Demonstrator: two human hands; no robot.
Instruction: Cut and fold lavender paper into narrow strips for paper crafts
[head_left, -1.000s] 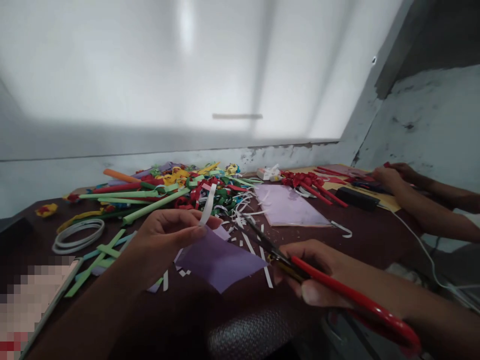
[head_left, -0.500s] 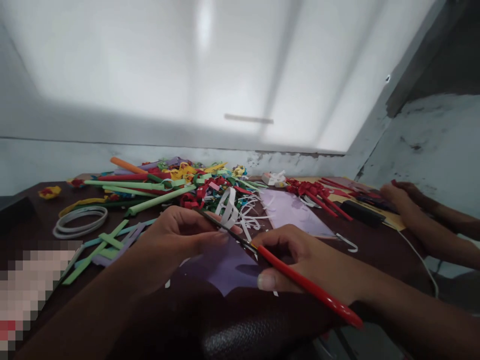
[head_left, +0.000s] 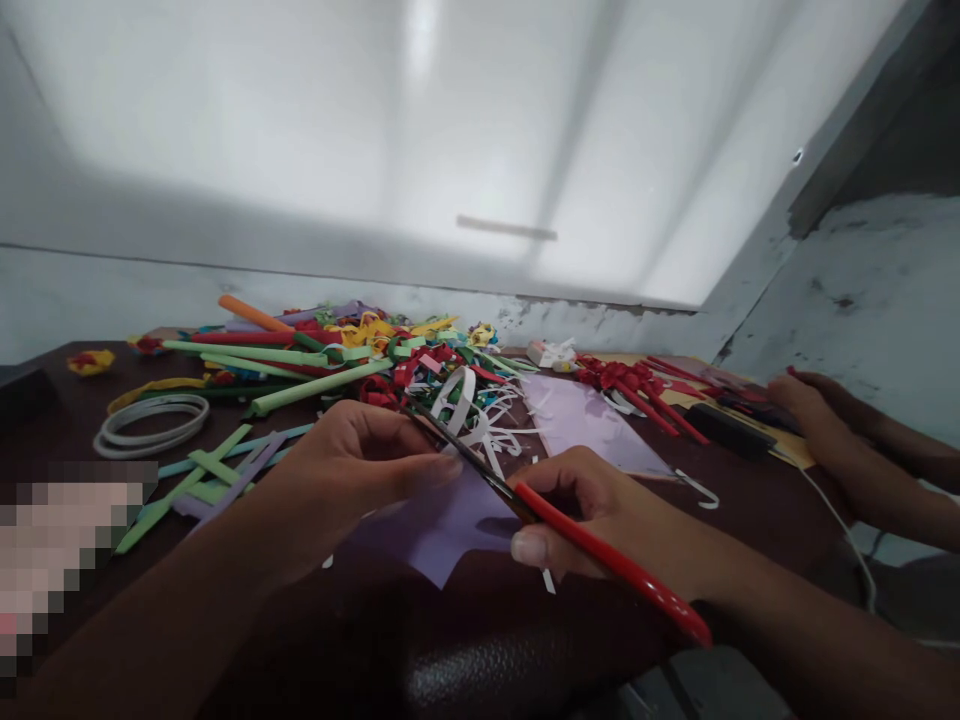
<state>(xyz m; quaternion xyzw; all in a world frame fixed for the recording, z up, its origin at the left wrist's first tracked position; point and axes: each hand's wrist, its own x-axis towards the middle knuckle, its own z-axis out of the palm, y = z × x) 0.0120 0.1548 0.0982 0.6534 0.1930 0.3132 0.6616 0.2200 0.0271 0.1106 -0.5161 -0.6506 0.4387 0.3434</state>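
Both hands are engaged and near each other: the left hand (head_left: 367, 450) pinches a white strip (head_left: 459, 400) between thumb and fingers, and the right hand (head_left: 592, 510) is closed around the scissors (head_left: 600, 550), whose blades reach to the left fingertips. I judge that the step in hand is working the strip with the blades; cutting or curling, I cannot tell. The next move seems to call for a firm pinch, with fingertips kept away from the edges.

Counted from the largest, one desk (head_left: 780, 530) carries everything. Over its right edge reach two arms (head_left: 832, 430) of another person. One pile of coloured paper (head_left: 375, 345), with pieces too mixed to count, lies along the back edge. Of purple sheets I count two: a pale sheet (head_left: 592, 420) toward the back edge, and a darker sheet (head_left: 439, 535) below the hands, perhaps also held. Three pale green rolls (head_left: 322, 390) project leftward from the pile. One coil (head_left: 150, 446) lies toward the left edge, and two paper flowers (head_left: 91, 362) are near the back left corner.
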